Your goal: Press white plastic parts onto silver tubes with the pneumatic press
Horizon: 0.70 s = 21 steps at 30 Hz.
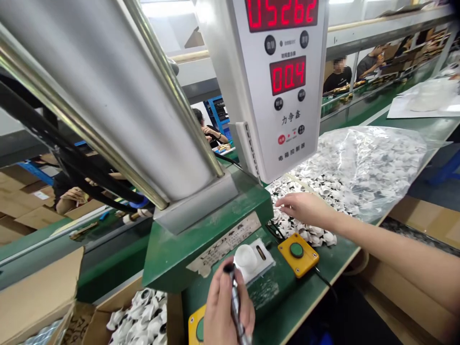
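Observation:
My left hand [226, 306] is closed round a thin metal tool [235, 302], its dark tip right beside a white plastic cap [246, 258] seated on a white fixture [260, 261] of the green press [201, 225]. My right hand [305, 208] reaches out over a heap of small white parts [316, 201], fingers curled together and touching the pile; whether it holds a part is hidden. A yellow box with a green button [297, 253] sits just below that wrist. A second yellow button box [197, 326] lies under my left hand.
A control panel [283, 81] with red digits stands above the press, beside a large steel cylinder [108, 96]. A clear plastic bag [373, 163] covers more white parts. Cardboard boxes [140, 316] hold parts at lower left. Other people sit at benches behind.

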### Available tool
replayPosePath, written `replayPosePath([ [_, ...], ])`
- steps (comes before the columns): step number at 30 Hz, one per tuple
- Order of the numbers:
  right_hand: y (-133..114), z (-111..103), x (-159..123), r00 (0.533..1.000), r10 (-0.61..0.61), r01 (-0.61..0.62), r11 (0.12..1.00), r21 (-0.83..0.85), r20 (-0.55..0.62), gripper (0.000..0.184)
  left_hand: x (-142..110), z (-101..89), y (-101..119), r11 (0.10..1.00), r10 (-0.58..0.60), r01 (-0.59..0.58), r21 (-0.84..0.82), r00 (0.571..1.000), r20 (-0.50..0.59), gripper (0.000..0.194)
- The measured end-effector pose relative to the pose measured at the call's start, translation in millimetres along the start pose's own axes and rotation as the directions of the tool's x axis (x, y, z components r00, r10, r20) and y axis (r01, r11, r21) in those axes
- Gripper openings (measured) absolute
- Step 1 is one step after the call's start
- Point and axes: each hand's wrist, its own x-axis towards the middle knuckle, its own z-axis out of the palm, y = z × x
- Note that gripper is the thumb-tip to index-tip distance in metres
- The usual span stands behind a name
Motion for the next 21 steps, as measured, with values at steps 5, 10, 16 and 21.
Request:
replayPosePath([
  [5, 27.9, 27.5, 20.3, 0.985, -0.135, 0.152, 0.971, -0.183, 0.103, 0.012, 25.4, 24.4, -4.0, 0.988, 0.022, 0.000, -0.157, 0.990, 0.140, 0.015],
  [10, 40.0, 40.8, 21.6, 0.985, -0.150, 0.169, 0.947, -0.272, 0.087, 0.013, 30.2, 30.2, -7.3, 0.982, 0.004, 0.028, -0.189, 0.986, 0.166, 0.023],
  [16, 2.1, -0.3, -5.0, 0.986, -0.166, 0.155, 0.952, -0.264, -0.020, 0.027, 28.7, 37.5, -4.5, 0.978, -0.038, 0.075, -0.197, 0.982, 0.183, 0.025],
  [21, -68.1, 7.8, -27.1, 0.955, -0.293, 0.295, 0.955, -0.041, 0.045, 0.023, 14.7, 29.6, 0.6, 0.983, 0.054, -0.046, -0.179, 0.998, 0.040, 0.019],
])
